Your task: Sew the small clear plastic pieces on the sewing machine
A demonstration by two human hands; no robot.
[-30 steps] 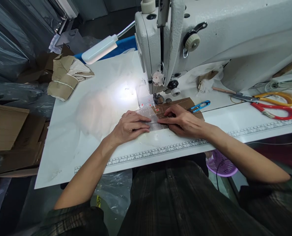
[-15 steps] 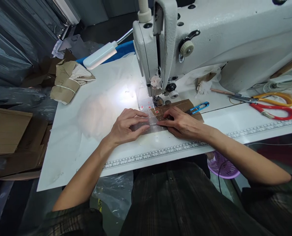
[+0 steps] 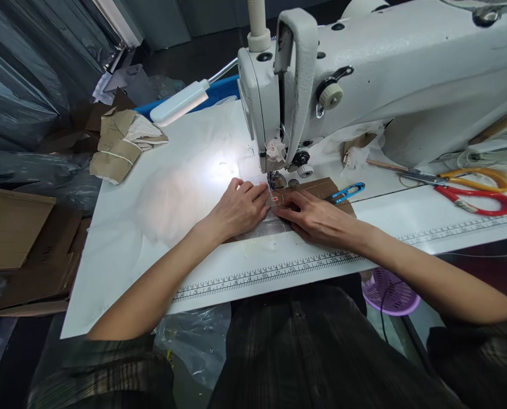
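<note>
A brown card piece [image 3: 321,187] with a clear plastic sheet [image 3: 266,226] over it lies on the white sewing table [image 3: 151,244], just in front of the presser foot [image 3: 274,180] of the white sewing machine [image 3: 385,74]. My left hand [image 3: 239,209] lies flat on the plastic, fingertips close to the presser foot. My right hand [image 3: 315,216] presses the card and plastic from the right, its fingers pointing left and meeting the left hand's fingertips. Small red marks show on the plastic between the fingers.
Blue thread snips [image 3: 346,193] lie right of the card. Red and yellow scissors [image 3: 475,187] rest at the far right. A bundle of folded brown pieces [image 3: 119,145] sits at the table's back left, beside a white lamp [image 3: 179,102]. Cardboard [image 3: 10,233] is stacked at left; a purple basket [image 3: 390,289] sits below.
Both hands have slid the plastic and card forward toward the presser foot. The left hand now rests closer to the needle area, and most of the plastic is covered.
</note>
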